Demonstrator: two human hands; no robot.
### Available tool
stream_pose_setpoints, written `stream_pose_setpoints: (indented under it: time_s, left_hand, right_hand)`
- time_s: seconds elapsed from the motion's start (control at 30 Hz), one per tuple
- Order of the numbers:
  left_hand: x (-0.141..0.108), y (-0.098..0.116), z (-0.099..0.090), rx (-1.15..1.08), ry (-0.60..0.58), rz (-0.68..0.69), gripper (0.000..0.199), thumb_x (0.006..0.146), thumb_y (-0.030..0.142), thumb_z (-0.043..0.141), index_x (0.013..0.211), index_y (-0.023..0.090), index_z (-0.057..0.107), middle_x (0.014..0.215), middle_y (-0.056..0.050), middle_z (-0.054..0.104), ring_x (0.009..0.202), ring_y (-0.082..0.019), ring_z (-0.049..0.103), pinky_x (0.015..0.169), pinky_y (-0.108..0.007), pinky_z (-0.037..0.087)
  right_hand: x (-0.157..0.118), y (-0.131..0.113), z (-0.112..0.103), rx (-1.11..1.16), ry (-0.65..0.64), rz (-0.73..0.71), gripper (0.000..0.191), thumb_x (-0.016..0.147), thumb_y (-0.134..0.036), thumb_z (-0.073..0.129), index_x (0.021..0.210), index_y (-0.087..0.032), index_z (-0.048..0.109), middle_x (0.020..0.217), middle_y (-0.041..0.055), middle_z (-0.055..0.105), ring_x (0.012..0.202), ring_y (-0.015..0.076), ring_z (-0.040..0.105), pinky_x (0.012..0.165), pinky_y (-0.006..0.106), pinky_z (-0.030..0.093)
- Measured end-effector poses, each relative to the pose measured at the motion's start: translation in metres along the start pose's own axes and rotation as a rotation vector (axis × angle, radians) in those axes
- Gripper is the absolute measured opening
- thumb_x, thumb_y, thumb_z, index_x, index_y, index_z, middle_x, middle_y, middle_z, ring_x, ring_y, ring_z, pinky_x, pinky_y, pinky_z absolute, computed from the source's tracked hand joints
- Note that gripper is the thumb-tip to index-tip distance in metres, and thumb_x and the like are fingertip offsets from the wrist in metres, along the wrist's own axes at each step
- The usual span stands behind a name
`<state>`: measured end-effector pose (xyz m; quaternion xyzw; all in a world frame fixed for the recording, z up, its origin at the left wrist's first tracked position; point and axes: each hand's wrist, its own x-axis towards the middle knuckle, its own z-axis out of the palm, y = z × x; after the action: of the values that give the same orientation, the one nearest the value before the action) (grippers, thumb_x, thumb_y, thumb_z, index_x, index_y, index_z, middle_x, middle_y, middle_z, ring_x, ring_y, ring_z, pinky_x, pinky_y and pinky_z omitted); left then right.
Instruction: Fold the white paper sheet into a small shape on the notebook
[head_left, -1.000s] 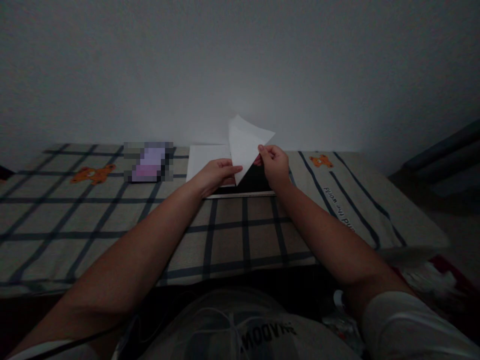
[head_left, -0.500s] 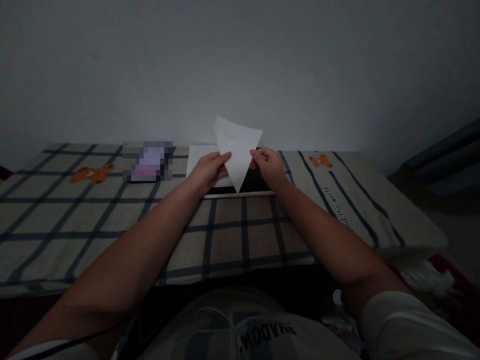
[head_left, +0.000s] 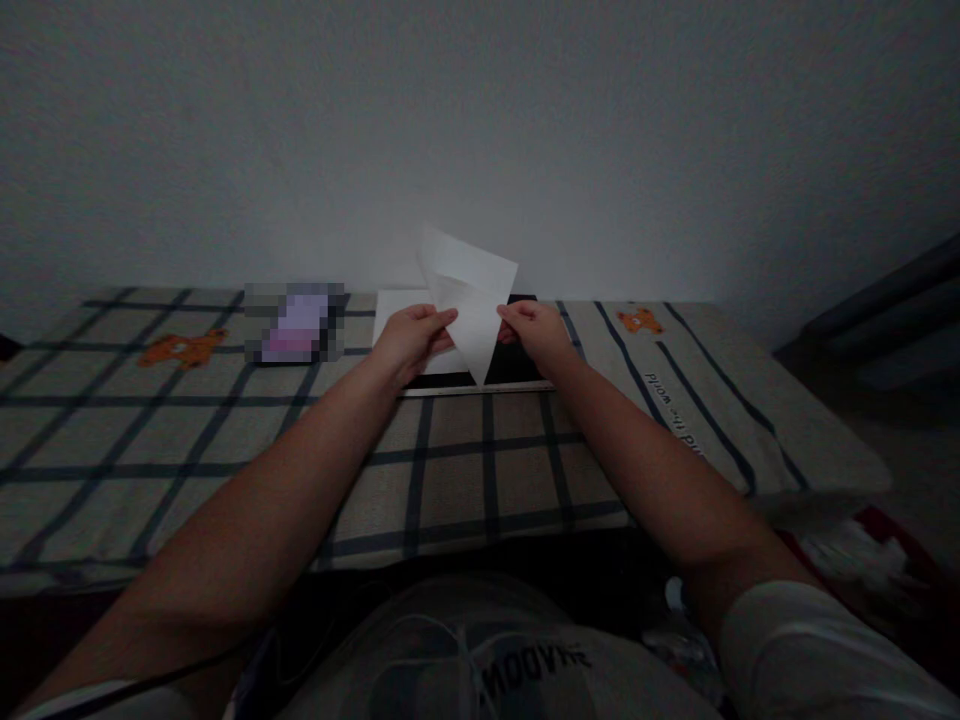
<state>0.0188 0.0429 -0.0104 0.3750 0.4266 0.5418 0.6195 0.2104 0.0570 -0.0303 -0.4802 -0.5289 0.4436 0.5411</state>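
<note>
A white sheet of paper [head_left: 472,310], folded so that a point hangs downward, is held upright between both hands. My left hand [head_left: 412,340] pinches its left edge, thumb on the near face. On the opposite edge, the thumb and fingers of my right hand [head_left: 534,328] are closed on the same sheet. Beneath the hands lies a flat black item [head_left: 521,365] with a pale front edge; its kind is not clear. More white paper [head_left: 390,312] lies at its left, partly covered by my left hand.
A checked cloth with bear prints covers the table [head_left: 480,470]. To the left lies a blurred-out phone-like object [head_left: 296,325]. The wall [head_left: 480,140] rises directly behind the table. Crumpled white plastic [head_left: 855,555] is down at the lower right.
The paper's upper part has tilted slightly to the left, and its lower point has shifted a little right. Both hands keep their pinch in nearly the same place.
</note>
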Motion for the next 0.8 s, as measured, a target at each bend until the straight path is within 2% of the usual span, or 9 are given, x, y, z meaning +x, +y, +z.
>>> stream_pose_setpoints:
  time_s: [0.23,0.67,0.8]
  left_hand:
    - [0.0016,0.0004,-0.0007,-0.016,0.021,-0.021,0.022,0.088,0.002,0.07,0.071,0.012,0.062,0.078,-0.006,0.074,0.071,-0.012,0.071,0.078,-0.025,0.063]
    - [0.0045,-0.0022,-0.0024,-0.017,0.029,-0.045,0.022,0.088,0.001,0.069,0.07,0.012,0.062,0.081,-0.008,0.076,0.073,-0.013,0.074,0.076,-0.025,0.064]
    - [0.0035,-0.0006,-0.004,-0.037,-0.009,-0.036,0.018,0.092,0.005,0.068,0.075,0.011,0.066,0.084,-0.009,0.078,0.073,-0.013,0.075,0.078,-0.026,0.065]
  right_hand:
    - [-0.0044,-0.006,0.0014,0.054,-0.023,0.087,0.024,0.095,-0.018,0.067,0.07,-0.019,0.068,0.062,-0.001,0.068,0.056,0.0088,0.062,0.058,0.021,0.05]
    - [-0.0049,-0.0064,0.001,0.089,-0.031,0.13,0.023,0.094,-0.016,0.068,0.071,-0.019,0.068,0.062,-0.0006,0.067,0.057,0.0095,0.06,0.061,0.024,0.05]
    - [-0.0027,-0.0032,-0.0011,0.086,-0.045,0.117,0.022,0.094,-0.018,0.069,0.072,-0.019,0.068,0.064,-0.0003,0.068,0.058,0.0097,0.061,0.06,0.024,0.05]
